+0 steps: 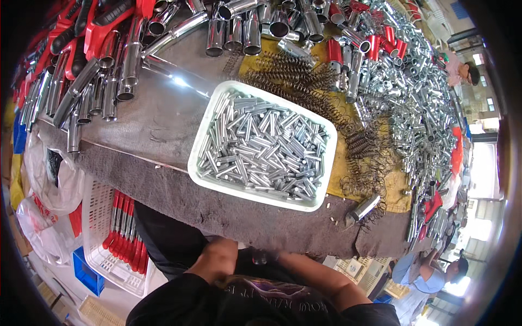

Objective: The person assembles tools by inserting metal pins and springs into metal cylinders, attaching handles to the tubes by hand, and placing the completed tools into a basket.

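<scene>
My left hand [222, 253] is low by the near table edge, close to my body, and its fingers are out of sight. My right hand [280, 258] is near it, dim and smeared, also at the edge. Between them shows a small dark object [260, 256] whose kind I cannot make out. Neither hand touches the white plastic tray [211, 126] in front of me on the table. Short shiny metal pins [261, 144] fill that tray.
Coil springs [321, 98] lie behind and right of the tray. Chrome tubes [128, 65] and red-handled tools [109, 19] are piled at the left. Small metal parts [418, 108] heap at the right. A white crate [98, 217] holds red-handled tools below. A person [424, 274] is at right.
</scene>
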### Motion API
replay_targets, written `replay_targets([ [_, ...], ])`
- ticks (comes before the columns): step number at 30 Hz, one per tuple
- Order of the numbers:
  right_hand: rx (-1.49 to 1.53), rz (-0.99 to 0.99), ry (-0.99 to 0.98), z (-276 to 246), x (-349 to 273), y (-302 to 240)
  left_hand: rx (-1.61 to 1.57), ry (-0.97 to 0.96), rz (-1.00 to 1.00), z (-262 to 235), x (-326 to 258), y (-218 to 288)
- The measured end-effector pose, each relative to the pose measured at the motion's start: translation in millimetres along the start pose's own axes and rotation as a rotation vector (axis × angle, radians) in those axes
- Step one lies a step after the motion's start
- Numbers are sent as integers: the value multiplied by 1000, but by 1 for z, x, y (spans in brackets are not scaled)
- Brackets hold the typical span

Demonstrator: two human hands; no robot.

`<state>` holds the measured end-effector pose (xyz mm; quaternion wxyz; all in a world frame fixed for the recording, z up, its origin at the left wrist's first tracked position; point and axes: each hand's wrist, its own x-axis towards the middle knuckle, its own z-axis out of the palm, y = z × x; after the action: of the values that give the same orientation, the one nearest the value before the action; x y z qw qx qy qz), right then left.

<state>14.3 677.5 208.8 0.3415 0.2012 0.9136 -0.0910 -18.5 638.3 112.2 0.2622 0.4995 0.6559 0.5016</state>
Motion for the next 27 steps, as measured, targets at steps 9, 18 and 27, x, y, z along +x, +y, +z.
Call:
replay_targets([
  [9,116,-51,-31,-16,3,-13,15,-105,-100,-42,-41,60],
  [18,197,-132,-60,-30,-14,-11,113,-125,-95,-15,-51,30],
  [27,215,-190,-113,-35,-26,-6,173,-292,-106,0,-68,-7],
])
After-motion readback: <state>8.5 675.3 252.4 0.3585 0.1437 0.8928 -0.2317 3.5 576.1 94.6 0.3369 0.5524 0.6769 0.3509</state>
